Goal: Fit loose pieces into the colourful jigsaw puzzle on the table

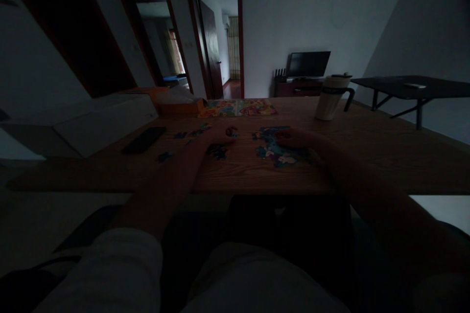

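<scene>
A partly joined jigsaw puzzle (270, 149) in dark blue-green, with small pale figures, lies on the wooden table (235, 178). My right hand (295, 138) rests at its upper right part with fingers bent down and drawn together; anything under them is too dark to make out. Left of the puzzle, my left hand (219, 134) is closed, its thumb and fingers curled around a small puzzle piece (232, 133). Loose puzzle pieces (219, 152) lie just below that hand. More scattered pieces (200, 129) are to its left, along with a single dark piece (164, 156).
A dark phone-like slab (144, 140) lies at left beside a white box (106, 122). Behind are an orange tissue box (179, 107) and a colourful picture sheet (240, 107). A tall handled cup (329, 98) stands at back right. The room is dim.
</scene>
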The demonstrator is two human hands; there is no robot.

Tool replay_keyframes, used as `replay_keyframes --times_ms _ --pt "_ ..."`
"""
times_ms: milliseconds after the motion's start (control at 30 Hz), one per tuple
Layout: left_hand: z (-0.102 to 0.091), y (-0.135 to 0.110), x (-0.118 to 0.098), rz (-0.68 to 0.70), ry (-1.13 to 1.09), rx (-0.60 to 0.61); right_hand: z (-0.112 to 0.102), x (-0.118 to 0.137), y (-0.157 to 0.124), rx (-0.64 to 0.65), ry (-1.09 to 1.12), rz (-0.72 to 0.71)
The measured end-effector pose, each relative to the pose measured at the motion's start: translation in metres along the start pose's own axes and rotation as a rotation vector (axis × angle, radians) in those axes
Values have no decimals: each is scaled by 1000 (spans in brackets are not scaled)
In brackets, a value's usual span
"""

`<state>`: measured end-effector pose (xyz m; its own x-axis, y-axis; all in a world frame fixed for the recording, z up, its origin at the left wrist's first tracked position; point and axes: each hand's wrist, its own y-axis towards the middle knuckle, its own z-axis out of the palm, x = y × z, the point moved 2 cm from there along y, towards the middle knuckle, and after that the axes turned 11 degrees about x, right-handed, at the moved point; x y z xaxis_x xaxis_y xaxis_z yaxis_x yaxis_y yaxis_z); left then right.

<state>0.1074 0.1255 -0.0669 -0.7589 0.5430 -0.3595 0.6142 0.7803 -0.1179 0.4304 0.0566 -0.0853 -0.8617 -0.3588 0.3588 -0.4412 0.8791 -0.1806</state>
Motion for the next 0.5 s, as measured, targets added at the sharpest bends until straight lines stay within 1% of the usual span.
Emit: replay_keyframes --times_ms 100,233,367,500 --pt "-1 -1 -1 19 13 6 1 -3 2 16 10 -8" --pt "0 -1 -2 30 -53 -42 2 -5 2 -1 28 -26" --pt "0 -2 -2 8 -138 -34 0 -2 0 -9 3 -8" --pt "-3 -2 -3 19 -94 -74 0 0 0 1 32 -37"
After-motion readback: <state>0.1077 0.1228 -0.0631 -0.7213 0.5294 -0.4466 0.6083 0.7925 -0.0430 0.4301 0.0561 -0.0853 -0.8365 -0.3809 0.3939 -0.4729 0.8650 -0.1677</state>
